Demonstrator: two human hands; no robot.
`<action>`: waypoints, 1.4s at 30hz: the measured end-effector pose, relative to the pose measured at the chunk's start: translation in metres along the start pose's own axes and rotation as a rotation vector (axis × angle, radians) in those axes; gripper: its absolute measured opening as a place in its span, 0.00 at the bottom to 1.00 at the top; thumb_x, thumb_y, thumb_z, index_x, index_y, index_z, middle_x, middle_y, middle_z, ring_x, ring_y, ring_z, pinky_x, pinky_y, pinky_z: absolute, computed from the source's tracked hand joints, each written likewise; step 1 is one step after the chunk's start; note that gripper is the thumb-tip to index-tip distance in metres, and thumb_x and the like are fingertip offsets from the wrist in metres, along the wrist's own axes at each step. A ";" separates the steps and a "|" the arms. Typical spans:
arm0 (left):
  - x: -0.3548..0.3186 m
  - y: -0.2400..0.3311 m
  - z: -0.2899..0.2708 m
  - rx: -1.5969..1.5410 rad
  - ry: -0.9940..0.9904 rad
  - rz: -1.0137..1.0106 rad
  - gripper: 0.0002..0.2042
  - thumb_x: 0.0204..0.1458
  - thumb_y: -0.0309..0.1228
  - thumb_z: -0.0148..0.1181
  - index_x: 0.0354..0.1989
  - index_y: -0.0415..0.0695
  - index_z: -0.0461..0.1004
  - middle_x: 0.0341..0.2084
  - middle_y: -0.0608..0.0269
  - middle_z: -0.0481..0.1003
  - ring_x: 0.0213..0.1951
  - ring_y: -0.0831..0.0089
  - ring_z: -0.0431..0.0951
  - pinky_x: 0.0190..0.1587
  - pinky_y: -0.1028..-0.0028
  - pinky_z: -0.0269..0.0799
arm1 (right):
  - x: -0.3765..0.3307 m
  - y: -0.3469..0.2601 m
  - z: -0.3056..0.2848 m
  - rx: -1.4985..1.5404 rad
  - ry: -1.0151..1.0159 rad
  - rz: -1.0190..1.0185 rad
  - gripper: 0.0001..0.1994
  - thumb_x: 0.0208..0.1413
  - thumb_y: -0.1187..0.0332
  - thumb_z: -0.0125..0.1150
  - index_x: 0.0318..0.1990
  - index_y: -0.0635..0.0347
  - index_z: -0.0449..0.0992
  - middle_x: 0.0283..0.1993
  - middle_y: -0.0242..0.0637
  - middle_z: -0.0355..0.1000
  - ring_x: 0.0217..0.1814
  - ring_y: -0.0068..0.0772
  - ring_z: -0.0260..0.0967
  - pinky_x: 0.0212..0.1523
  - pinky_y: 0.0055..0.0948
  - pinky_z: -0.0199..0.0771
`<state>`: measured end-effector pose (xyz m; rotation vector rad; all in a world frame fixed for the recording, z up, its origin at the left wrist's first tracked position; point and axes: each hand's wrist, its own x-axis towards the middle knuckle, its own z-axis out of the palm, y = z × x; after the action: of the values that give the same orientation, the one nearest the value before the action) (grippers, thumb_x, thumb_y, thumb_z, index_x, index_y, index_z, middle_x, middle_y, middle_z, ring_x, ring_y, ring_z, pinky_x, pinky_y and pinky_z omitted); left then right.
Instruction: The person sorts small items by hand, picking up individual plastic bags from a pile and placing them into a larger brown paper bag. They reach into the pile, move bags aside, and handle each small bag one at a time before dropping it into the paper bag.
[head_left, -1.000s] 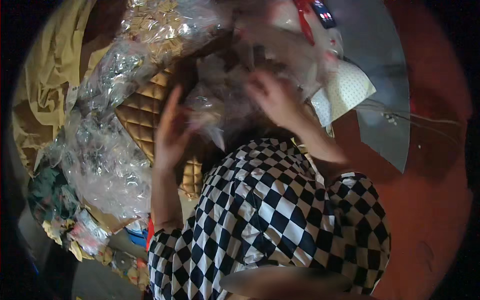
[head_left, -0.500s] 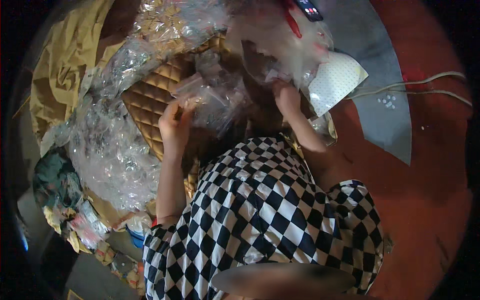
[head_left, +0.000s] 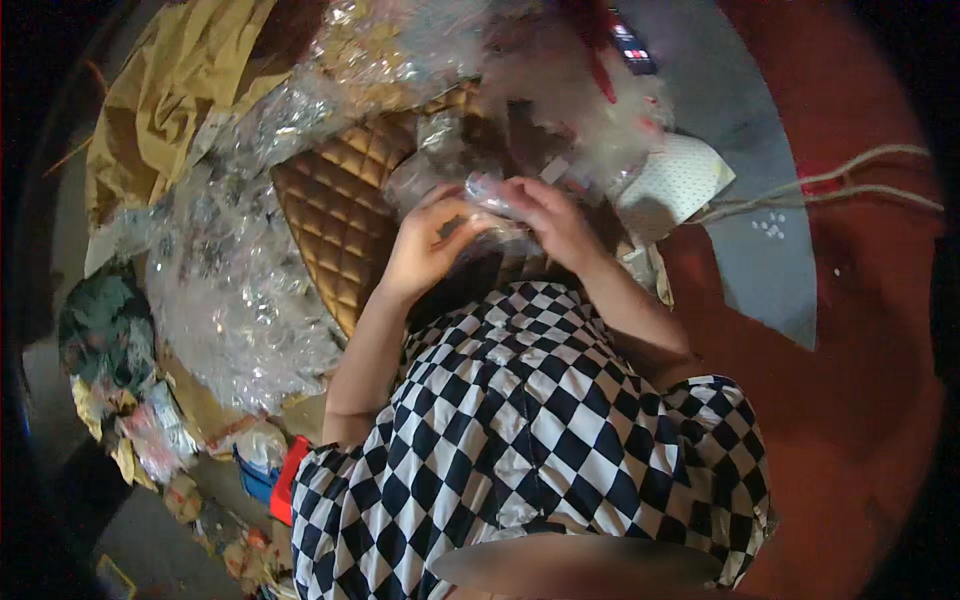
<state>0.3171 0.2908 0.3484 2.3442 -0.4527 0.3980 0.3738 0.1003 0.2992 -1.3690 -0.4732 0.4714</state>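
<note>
My left hand [head_left: 425, 250] and my right hand [head_left: 555, 222] are close together in front of my checkered clothing. Between them is a crumpled clear plastic bag [head_left: 488, 192]; what it contains is too blurred to make out. My right fingers are closed around its upper part. The left thumb and fingers curl in and pinch its near edge. Under both hands lies a brown quilted cloth [head_left: 345, 190]. Another clear bag [head_left: 438, 132] rests on that cloth just beyond my fingers.
A large heap of clear plastic bags [head_left: 235, 290] spreads on the left, beside brown paper [head_left: 160, 120]. Hazy plastic [head_left: 560, 90] lies ahead. To the right are a white dotted sheet [head_left: 680, 180], a cord [head_left: 830, 180], small white pieces [head_left: 768, 226] and a phone [head_left: 632, 48].
My hands have come together from apart. The left moved right with the clear bag; the right moved left and nearer, and now grips the bag too. The view shifted slightly.
</note>
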 end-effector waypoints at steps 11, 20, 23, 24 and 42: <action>-0.026 -0.006 0.025 -0.533 0.309 -0.533 0.14 0.46 0.21 0.64 0.42 0.41 0.70 0.25 0.67 0.71 0.28 0.80 0.71 0.28 0.79 0.68 | 0.002 -0.027 0.039 -0.948 -0.057 -0.315 0.14 0.53 0.64 0.59 0.46 0.57 0.76 0.40 0.40 0.76 0.42 0.38 0.75 0.42 0.36 0.74; -0.057 -0.029 0.044 -1.067 0.308 -0.964 0.12 0.48 0.28 0.61 0.41 0.39 0.71 0.35 0.64 0.73 0.41 0.76 0.72 0.43 0.76 0.69 | -0.011 -0.019 0.057 -1.022 -0.151 -0.425 0.24 0.47 0.76 0.60 0.55 0.56 0.69 0.52 0.39 0.71 0.52 0.40 0.70 0.49 0.34 0.72; -0.074 -0.032 0.036 -1.114 0.281 -0.940 0.12 0.49 0.29 0.60 0.41 0.39 0.72 0.36 0.63 0.74 0.41 0.75 0.73 0.45 0.76 0.68 | -0.006 -0.013 0.052 -0.969 -0.175 -0.483 0.20 0.48 0.77 0.59 0.51 0.57 0.73 0.48 0.41 0.74 0.48 0.42 0.73 0.47 0.34 0.73; -0.078 -0.031 0.028 -1.169 0.239 -0.967 0.13 0.49 0.30 0.60 0.42 0.39 0.72 0.36 0.62 0.75 0.41 0.74 0.73 0.46 0.76 0.68 | -0.005 -0.012 0.050 -0.855 -0.170 -0.353 0.18 0.48 0.77 0.59 0.49 0.59 0.74 0.46 0.41 0.74 0.47 0.42 0.73 0.46 0.32 0.73; -0.203 -0.171 -0.197 0.993 0.064 -0.524 0.09 0.45 0.28 0.51 0.33 0.46 0.77 0.32 0.61 0.77 0.40 0.58 0.73 0.44 0.63 0.66 | -0.031 0.043 -0.043 -0.072 0.413 0.309 0.20 0.53 0.70 0.63 0.52 0.70 0.69 0.43 0.35 0.73 0.40 0.21 0.70 0.41 0.20 0.68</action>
<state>0.1781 0.5884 0.3050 3.2282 0.5315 0.5059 0.3713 0.0538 0.2489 -1.5697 0.0618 0.4086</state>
